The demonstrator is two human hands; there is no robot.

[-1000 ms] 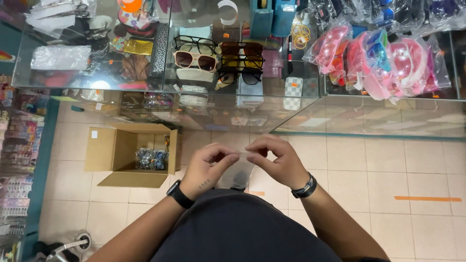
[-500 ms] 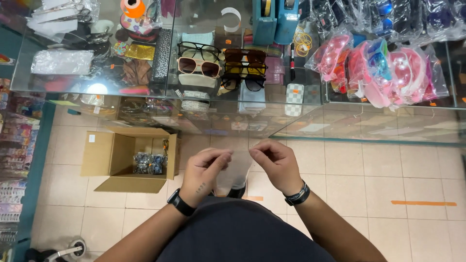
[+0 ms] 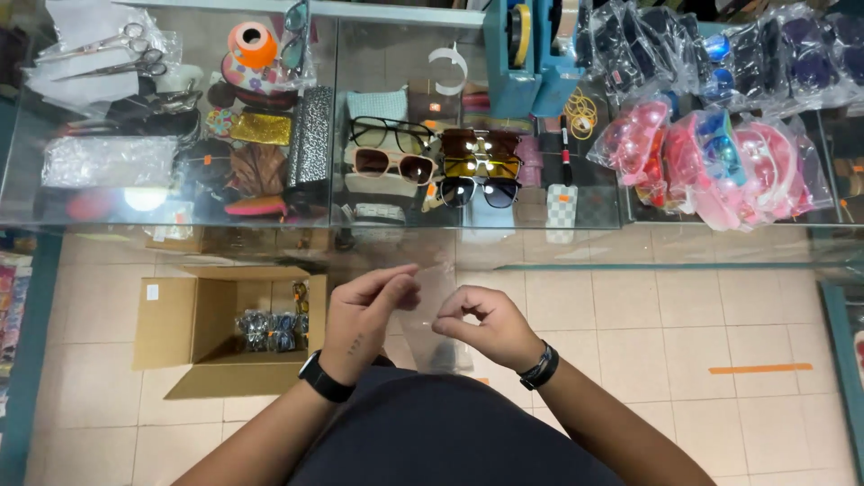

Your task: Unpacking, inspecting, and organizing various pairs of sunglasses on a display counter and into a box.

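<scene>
Head view: over a tiled floor by a glass display counter (image 3: 540, 243), the left hand (image 3: 364, 324) and right hand (image 3: 486, 326) pinch the top edge of what looks like a clear plastic sleeve (image 3: 432, 315), best opened by rubbing its layers apart. Both hands sit slightly lower than half a second earlier.

Cardboard box (image 3: 225, 328) left of hands (image 3: 423, 319)

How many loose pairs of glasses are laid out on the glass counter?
5: black-framed clear glasses, white-framed sunglasses, then brown, yellow and dark-lensed pairs stacked beside them. More sit bagged at right, possibly hidden.
</scene>
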